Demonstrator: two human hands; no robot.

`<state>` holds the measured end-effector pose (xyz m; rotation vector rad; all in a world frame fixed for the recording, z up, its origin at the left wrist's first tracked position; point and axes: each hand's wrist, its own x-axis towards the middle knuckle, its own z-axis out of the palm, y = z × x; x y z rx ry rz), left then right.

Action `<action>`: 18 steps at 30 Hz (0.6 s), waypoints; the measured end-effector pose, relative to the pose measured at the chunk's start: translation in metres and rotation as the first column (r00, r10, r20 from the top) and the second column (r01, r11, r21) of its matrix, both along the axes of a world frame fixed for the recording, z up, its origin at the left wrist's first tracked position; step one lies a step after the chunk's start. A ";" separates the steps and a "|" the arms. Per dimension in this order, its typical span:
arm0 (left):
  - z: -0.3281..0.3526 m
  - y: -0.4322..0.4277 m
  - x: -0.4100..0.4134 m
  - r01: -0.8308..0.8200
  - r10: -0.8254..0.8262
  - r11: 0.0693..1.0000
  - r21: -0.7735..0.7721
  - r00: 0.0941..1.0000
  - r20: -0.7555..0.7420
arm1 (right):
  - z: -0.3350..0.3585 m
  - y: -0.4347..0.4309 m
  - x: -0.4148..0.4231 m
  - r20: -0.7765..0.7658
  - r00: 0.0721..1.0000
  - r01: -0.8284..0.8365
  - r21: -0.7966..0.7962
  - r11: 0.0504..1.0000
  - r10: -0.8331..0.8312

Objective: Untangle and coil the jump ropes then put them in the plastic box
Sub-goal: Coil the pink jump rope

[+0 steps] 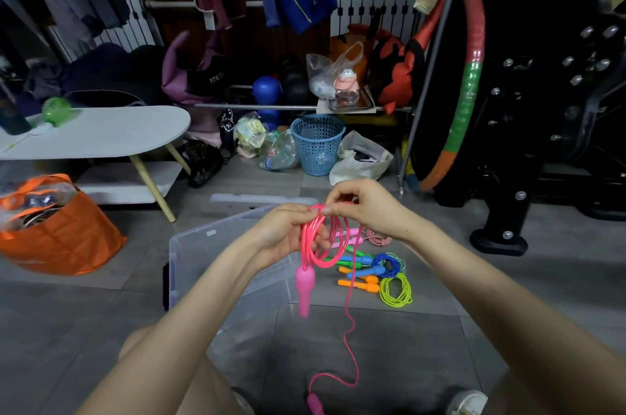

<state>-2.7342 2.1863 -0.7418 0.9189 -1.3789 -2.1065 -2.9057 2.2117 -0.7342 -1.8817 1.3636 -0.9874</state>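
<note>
A pink jump rope [325, 245] hangs in several loops between my hands. My left hand [288, 235] grips the loops at the top, and my right hand [366, 208] pinches the cord beside it. One pink handle [305, 289] dangles below the coil. The loose end trails down to the second pink handle [316, 406] on the floor. The clear plastic box [203, 245] lies under my hands. Other ropes lie at its right: a yellow-green coil [396, 289], a blue rope [389, 262], orange handles [359, 284] and a red-white cord [377, 238].
An orange bag [64, 231] sits at the left by a low white table [101, 133]. A blue basket [318, 143], plastic bags and a hoop [467, 99] stand behind. A black machine base [501, 238] is at the right. My knee and a shoe [467, 401] are below.
</note>
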 end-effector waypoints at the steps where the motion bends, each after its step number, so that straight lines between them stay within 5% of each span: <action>1: 0.000 -0.001 0.000 0.009 -0.009 1.000 0.004 1.000 0.018 | 0.000 0.000 -0.001 0.020 1.000 0.001 -0.003 1.000 -0.001; 10: 0.007 0.002 0.006 0.078 -0.078 0.997 0.006 0.996 0.046 | -0.004 0.005 -0.023 0.136 0.990 -0.043 0.091 0.995 0.031; 18: 0.010 -0.009 0.018 0.104 -0.060 0.981 0.164 0.965 -0.255 | -0.075 0.027 -0.032 0.281 0.938 0.129 0.262 0.956 -0.204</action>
